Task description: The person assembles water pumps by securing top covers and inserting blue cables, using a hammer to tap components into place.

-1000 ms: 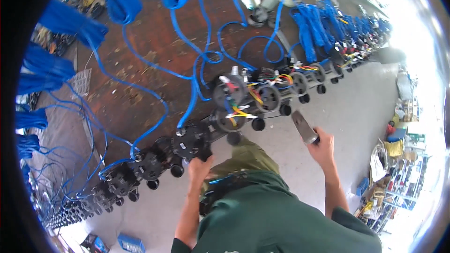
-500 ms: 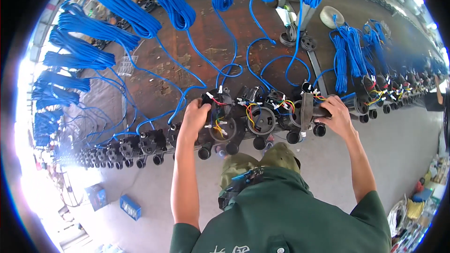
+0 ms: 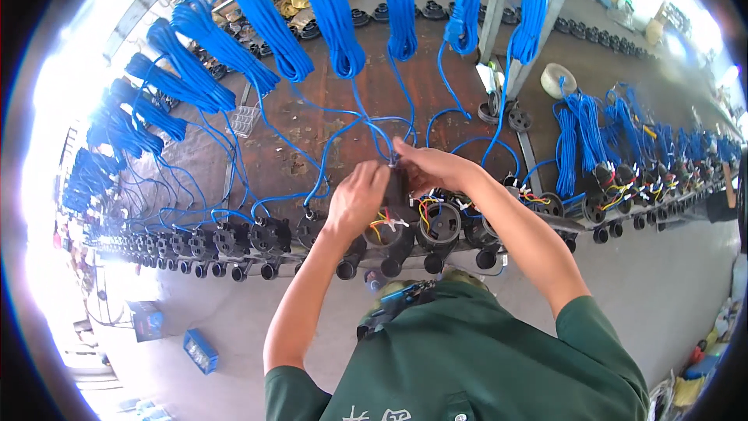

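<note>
A black plastic cover [image 3: 398, 187] stands tilted up between my hands, with a blue cable [image 3: 379, 134] running from its top. The fingers of my left hand [image 3: 360, 196] are closed against the cover's left side. Over its top right is my right hand [image 3: 436, 168], thumb beside the cable's entry; motion blurs its fingers. Just below sits an open round black housing [image 3: 384, 235] with yellow and red wires and white connectors. Another open housing [image 3: 439, 222] with coloured wires is on its right, partly beneath my right forearm.
Similar black housings [image 3: 231, 240] line the bench's near edge on both sides. Coiled blue cables [image 3: 331, 23] hang across the far side. A white spool [image 3: 558, 81] and a metal post [image 3: 499, 8] stand at far right. A blue crate [image 3: 200, 351] is on the floor.
My right hand has left the dark bar-shaped piece on the right and come over to the cover beside my left hand. The cover is now tilted up, and the view has shifted.
</note>
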`<action>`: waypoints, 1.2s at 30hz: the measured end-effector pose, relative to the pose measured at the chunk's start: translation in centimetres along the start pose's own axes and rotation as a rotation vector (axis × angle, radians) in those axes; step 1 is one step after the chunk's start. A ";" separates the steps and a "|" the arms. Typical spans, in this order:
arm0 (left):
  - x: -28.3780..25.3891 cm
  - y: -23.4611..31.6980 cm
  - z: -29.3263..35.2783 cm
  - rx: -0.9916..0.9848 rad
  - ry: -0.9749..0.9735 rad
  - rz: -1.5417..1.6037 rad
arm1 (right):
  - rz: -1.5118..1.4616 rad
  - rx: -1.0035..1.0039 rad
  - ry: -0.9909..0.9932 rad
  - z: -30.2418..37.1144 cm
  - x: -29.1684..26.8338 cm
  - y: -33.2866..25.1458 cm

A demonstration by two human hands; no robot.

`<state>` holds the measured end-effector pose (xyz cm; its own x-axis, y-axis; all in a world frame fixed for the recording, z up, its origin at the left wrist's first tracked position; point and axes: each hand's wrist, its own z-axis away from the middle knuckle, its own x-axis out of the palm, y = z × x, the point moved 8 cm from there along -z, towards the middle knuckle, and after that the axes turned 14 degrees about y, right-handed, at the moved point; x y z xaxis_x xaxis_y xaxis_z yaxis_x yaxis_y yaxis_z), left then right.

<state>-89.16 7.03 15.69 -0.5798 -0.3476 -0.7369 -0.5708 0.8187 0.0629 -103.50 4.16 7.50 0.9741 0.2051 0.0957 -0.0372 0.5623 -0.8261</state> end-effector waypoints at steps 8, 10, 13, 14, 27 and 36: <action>2.1 -6.0 7.3 -0.981 0.195 0.709 | -0.105 -0.059 0.080 -3.6 1.3 0.2; 4.6 -5.5 9.3 -1.136 0.018 0.834 | -0.211 -0.061 0.002 -3.5 1.6 0.4; 5.5 -3.9 9.1 -1.301 -0.199 1.178 | -0.186 -0.062 0.142 -2.6 1.0 0.8; 6.0 -4.0 9.0 -1.303 -0.227 1.202 | -0.217 -0.067 0.102 -3.5 0.7 1.1; 4.4 -1.7 13.0 -0.916 0.284 0.295 | 0.067 -0.359 0.160 -3.2 2.7 2.8; 5.4 -2.5 17.3 -1.240 0.256 0.315 | 0.255 -0.571 0.333 -2.0 3.1 3.4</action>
<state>-80.79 10.99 -0.10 -0.8016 -0.4081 -0.4369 -0.4643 -0.0356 0.8850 -100.12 5.12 3.88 0.9704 -0.0324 -0.2393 -0.2393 0.0024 -0.9709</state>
